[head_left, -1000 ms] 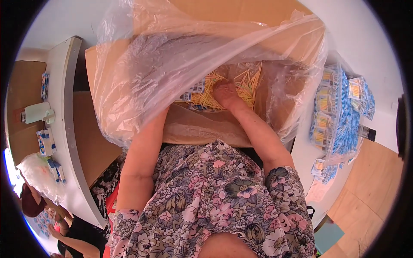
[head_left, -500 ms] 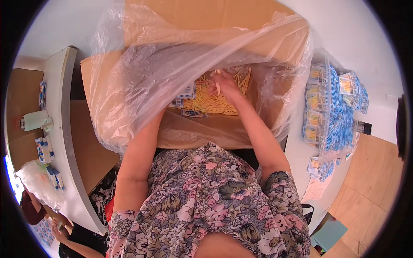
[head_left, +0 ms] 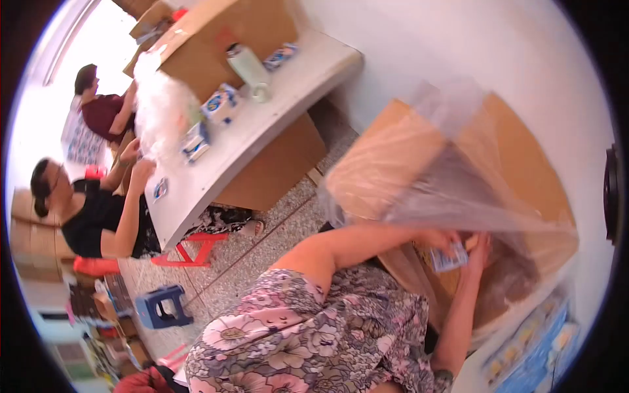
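**Both hands on a small packet inside the lined carton**

The left hand and right hand each grasp a small blue-and-white packet between them, inside the cardboard carton lined with a clear plastic bag. Nearby, another person sits at the white desk.

Head view, tilted, close over box

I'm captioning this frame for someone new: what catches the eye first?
A big cardboard box lined with a clear plastic bag fills the right side, where the left hand and right hand hold a small packet. At left, two other people sit at a long white table.
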Action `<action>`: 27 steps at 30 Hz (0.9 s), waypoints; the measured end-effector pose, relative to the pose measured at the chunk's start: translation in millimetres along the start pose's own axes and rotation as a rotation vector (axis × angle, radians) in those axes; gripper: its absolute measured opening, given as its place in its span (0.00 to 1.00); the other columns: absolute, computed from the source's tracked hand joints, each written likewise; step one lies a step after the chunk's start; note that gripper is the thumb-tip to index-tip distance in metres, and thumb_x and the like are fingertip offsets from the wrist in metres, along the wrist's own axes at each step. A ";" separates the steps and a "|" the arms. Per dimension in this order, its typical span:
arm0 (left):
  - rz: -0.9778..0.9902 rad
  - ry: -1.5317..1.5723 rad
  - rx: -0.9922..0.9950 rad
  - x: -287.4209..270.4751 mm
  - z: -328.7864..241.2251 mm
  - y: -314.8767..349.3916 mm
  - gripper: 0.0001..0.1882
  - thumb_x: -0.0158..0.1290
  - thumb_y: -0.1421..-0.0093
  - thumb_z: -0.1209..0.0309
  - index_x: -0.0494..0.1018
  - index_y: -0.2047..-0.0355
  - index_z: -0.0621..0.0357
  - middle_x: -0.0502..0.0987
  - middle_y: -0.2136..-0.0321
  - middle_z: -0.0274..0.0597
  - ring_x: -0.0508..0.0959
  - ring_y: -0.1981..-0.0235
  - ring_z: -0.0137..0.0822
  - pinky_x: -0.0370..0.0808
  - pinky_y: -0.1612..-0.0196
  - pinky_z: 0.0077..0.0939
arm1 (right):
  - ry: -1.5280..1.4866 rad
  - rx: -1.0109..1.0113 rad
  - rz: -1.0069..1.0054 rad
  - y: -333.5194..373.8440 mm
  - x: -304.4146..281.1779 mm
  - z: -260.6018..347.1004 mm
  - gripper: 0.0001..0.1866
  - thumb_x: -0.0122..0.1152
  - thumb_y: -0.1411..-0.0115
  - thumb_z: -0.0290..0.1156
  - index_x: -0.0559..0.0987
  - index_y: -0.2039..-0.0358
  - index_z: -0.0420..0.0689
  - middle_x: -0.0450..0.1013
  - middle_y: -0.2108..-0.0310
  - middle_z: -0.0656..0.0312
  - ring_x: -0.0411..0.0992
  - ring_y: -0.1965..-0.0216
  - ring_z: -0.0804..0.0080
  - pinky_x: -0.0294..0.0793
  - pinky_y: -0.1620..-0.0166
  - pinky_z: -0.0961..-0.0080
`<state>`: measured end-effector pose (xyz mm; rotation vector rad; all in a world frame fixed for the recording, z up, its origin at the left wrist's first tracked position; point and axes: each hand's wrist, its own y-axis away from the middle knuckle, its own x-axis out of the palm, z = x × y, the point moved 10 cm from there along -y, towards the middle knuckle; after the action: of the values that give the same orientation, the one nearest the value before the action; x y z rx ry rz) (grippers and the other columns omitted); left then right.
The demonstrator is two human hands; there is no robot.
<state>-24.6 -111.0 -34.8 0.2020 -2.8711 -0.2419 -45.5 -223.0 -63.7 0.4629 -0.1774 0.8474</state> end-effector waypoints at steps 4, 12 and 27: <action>-0.066 -0.248 0.102 18.5 -48.1 12.4 0.13 0.59 0.60 0.72 0.77 0.70 0.62 0.77 0.76 0.36 0.74 0.72 0.29 0.70 0.66 0.28 | 0.085 0.025 0.051 43.0 31.8 33.2 0.25 0.44 0.37 0.45 0.65 0.48 0.38 0.63 0.48 0.56 0.63 0.49 0.66 0.61 0.47 0.71; 0.066 -0.213 0.184 59.1 -86.3 22.0 0.11 0.59 0.60 0.75 0.75 0.73 0.64 0.75 0.77 0.35 0.74 0.72 0.31 0.70 0.68 0.29 | 0.198 0.004 0.336 81.8 53.7 64.2 0.27 0.41 0.37 0.46 0.66 0.48 0.36 0.66 0.50 0.55 0.64 0.50 0.68 0.61 0.47 0.73; -0.229 -0.383 0.469 24.3 -88.0 51.5 0.10 0.60 0.63 0.75 0.73 0.78 0.66 0.75 0.81 0.41 0.74 0.76 0.32 0.69 0.73 0.30 | 0.810 -0.470 0.365 107.8 109.7 112.0 0.15 0.44 0.39 0.35 0.71 0.62 0.35 0.70 0.63 0.54 0.67 0.63 0.70 0.66 0.59 0.73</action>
<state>-30.9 -77.4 64.3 0.6341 -3.2379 0.4048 -51.8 -138.7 106.7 -0.3817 0.2961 1.2464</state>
